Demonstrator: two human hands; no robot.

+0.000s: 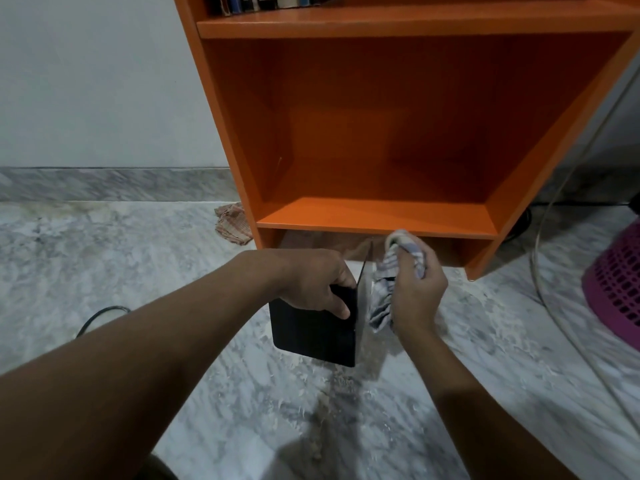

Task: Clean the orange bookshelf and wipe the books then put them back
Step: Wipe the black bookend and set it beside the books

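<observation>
The orange bookshelf (381,216) stands against the wall, and its lower compartment holds nothing. Several books (263,1) stand on the shelf above, at the top edge of the view. In front of the shelf, above the floor, my left hand (311,282) grips a thin black book (311,330) by its upper edge. My right hand (415,296) holds a bunched grey-and-white striped cloth (384,292) pressed against the book's right side.
A second crumpled checked cloth (233,225) lies on the marble floor by the shelf's left foot. A pink plastic basket (620,282) stands at the right, with a pale cable (554,216) looping past it. A dark cord (100,315) lies at the left.
</observation>
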